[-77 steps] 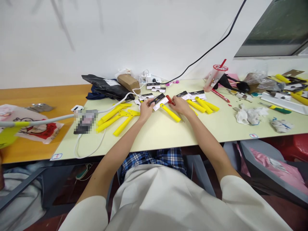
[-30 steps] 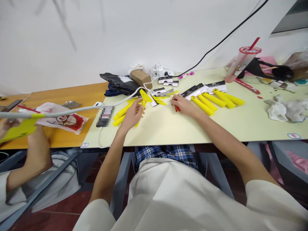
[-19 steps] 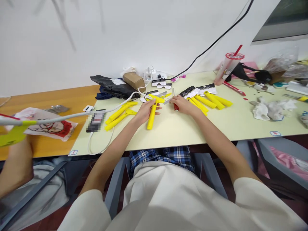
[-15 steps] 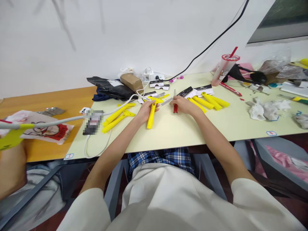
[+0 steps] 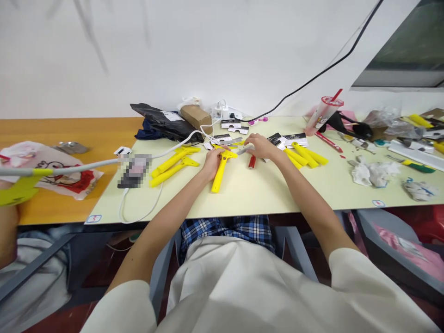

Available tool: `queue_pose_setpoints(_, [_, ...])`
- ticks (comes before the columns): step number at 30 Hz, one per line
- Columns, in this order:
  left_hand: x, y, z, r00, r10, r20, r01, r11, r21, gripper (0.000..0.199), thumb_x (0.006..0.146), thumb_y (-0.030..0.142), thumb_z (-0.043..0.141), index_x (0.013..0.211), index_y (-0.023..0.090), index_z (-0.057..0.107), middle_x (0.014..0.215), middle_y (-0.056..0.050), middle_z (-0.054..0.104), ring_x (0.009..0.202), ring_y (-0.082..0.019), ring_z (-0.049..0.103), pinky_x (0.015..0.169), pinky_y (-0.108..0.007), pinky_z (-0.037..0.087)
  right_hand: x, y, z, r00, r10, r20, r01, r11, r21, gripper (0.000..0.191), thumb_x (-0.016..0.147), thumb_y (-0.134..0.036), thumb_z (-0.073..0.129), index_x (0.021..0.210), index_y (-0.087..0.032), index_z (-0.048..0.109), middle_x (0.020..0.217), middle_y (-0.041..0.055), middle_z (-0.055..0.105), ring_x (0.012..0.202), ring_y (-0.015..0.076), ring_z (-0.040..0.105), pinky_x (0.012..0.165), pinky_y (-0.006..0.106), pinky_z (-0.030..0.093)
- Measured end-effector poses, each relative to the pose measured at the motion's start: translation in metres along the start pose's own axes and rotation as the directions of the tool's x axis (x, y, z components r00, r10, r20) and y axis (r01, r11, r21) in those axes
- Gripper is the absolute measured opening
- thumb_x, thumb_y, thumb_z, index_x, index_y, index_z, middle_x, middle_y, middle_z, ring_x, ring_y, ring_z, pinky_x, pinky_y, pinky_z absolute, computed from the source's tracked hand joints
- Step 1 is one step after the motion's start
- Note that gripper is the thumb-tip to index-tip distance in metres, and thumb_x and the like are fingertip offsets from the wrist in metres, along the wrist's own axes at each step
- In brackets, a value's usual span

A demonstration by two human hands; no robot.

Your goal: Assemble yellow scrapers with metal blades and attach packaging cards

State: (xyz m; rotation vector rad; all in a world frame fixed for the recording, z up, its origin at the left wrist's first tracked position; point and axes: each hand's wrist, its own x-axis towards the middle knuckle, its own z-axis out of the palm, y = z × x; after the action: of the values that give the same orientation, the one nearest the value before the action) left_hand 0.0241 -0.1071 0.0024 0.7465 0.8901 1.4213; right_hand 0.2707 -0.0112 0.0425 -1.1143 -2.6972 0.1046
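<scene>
My left hand (image 5: pixel 212 163) is closed on the head of a yellow scraper handle (image 5: pixel 219 175), whose shaft points toward me. Just right of it, my right hand (image 5: pixel 258 145) has its fingertips together on a thin grey metal blade (image 5: pixel 244 150). Below the right hand a red-handled screwdriver (image 5: pixel 252 161) lies on the table. Two more yellow handles (image 5: pixel 173 170) rest left of my left hand. Right of my right hand lie several yellow handles (image 5: pixel 307 156) with black-and-white cards (image 5: pixel 294 139).
A phone (image 5: pixel 134 171) with a white cable lies at the left on the pale table (image 5: pixel 270 194). Behind are a black plastic bag (image 5: pixel 166 122), a brown box (image 5: pixel 195 116) and a power strip. A cup (image 5: pixel 322 115) and crumpled tissues (image 5: pixel 374 172) are at the right. Another person's arm shows far left.
My right hand has let go of the red screwdriver, which now lies on the table, and has taken the metal blade. The view has shifted slightly.
</scene>
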Motion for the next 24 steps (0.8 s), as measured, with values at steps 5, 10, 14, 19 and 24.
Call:
queue_pose_setpoints(5, [-0.003,-0.001,0.000,1.000,-0.003,0.022,0.004,0.999,-0.032,0.020,0.079,0.024,0.073,0.097,0.015,0.075,0.103,-0.010,0.082,0.098,-0.023,0.076,0.078,-0.028,0.060,0.047,0.021,0.000,0.954,0.078,0.290,-0.164,0.945,0.285,0.029,0.078,-0.024,0.093,0.105,-0.019,0.083,0.111,0.0107,0.083,0.095,0.0278,0.075,0.085,0.036,0.057])
queue_pose_setpoints(10, [-0.001,-0.002,-0.001,0.998,-0.059,0.006,0.059,0.996,-0.065,0.020,0.086,0.021,0.072,0.104,0.013,0.075,0.103,-0.012,0.084,0.098,-0.023,0.079,0.082,-0.029,0.062,0.058,0.025,-0.002,0.920,0.070,0.385,-0.218,0.910,0.354,0.020,0.069,-0.026,0.095,0.081,-0.022,0.079,0.080,0.0038,0.079,0.070,0.0228,0.067,0.070,0.034,0.050])
queue_pose_setpoints(14, [-0.002,0.000,0.001,0.996,-0.093,-0.006,0.092,0.989,-0.119,0.020,0.093,0.026,0.073,0.109,0.014,0.072,0.114,-0.017,0.085,0.114,-0.028,0.081,0.098,-0.038,0.064,0.049,0.015,-0.006,0.964,0.097,0.248,-0.183,0.918,0.353,0.016,0.076,-0.029,0.088,0.077,-0.022,0.074,0.078,0.0041,0.077,0.071,0.0225,0.064,0.072,0.034,0.049])
queue_pose_setpoints(19, [-0.003,0.003,0.001,0.992,-0.114,-0.053,0.106,0.984,-0.143,0.016,0.099,0.027,0.067,0.109,0.015,0.069,0.121,-0.019,0.084,0.123,-0.031,0.080,0.105,-0.042,0.063,0.029,-0.003,0.003,0.979,0.188,-0.074,-0.145,0.909,0.392,0.024,0.096,-0.045,0.071,0.096,-0.021,0.069,0.102,0.0101,0.079,0.092,0.0261,0.069,0.085,0.036,0.053])
queue_pose_setpoints(24, [-0.001,0.006,-0.002,0.991,-0.120,-0.057,0.108,0.976,-0.187,0.022,0.106,0.037,0.065,0.113,0.016,0.066,0.129,-0.021,0.082,0.127,-0.033,0.079,0.106,-0.047,0.065,0.008,-0.028,0.025,0.852,0.395,-0.343,-0.034,0.695,0.718,0.047,0.094,-0.070,0.073,0.102,-0.024,0.067,0.090,0.0043,0.075,0.077,0.0219,0.067,0.071,0.034,0.054])
